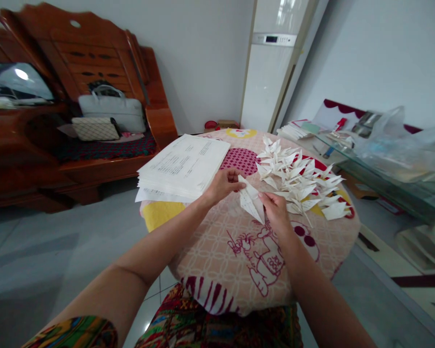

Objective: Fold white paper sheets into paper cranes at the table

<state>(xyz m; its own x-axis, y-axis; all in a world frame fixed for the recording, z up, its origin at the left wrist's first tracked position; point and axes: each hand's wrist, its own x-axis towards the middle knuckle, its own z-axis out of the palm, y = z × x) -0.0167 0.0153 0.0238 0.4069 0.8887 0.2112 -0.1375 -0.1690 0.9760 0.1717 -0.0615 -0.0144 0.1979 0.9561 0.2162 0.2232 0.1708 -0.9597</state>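
Observation:
Between my hands is a piece of white paper folded into a pointed diamond (251,200), with faint print on it. My left hand (227,184) pinches its upper left edge between thumb and fingers. On the right edge, my right hand (274,208) grips the same folded paper. Close by on the right lies a heap of folded paper cranes (293,174), their wings and points overlapping. To the left of my hands sits a thick stack of printed paper sheets (184,164), its lower sheets slightly askew.
Everything rests on a round table with a patterned cloth (217,256). A wooden armchair (90,63) with bags (112,111) stands at the left. A glass-topped table (387,188) with a plastic bag (395,135) is at the right. Behind rises a tall white air conditioner (270,77).

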